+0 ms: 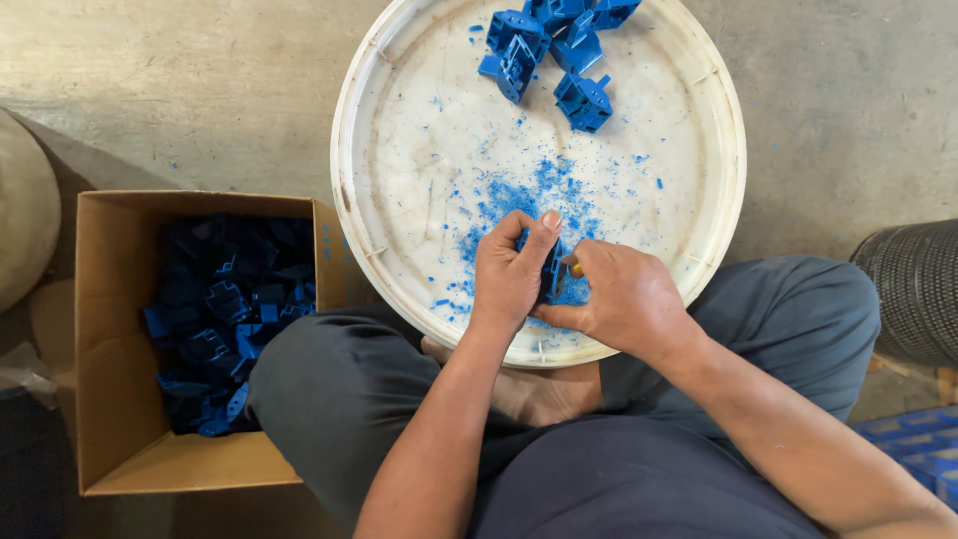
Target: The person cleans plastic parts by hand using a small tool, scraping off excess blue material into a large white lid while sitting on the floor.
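Note:
My left hand [511, 271] grips a blue plastic part [552, 271] over the near side of a round white tray [399, 150]. My right hand [621, 297] is closed against the part's right side, with a small yellowish tool tip [576, 269] showing between the fingers. Blue shavings [529, 200] are scattered on the tray just beyond my hands. Several more blue plastic parts [554, 45] lie in a pile at the tray's far edge.
A cardboard box [115, 399] to my left holds several blue parts [225, 319]. The tray rests over my crossed legs on a concrete floor [200, 80]. A dark perforated cylinder [913, 289] stands at the right, with blue crates [913, 439] below it.

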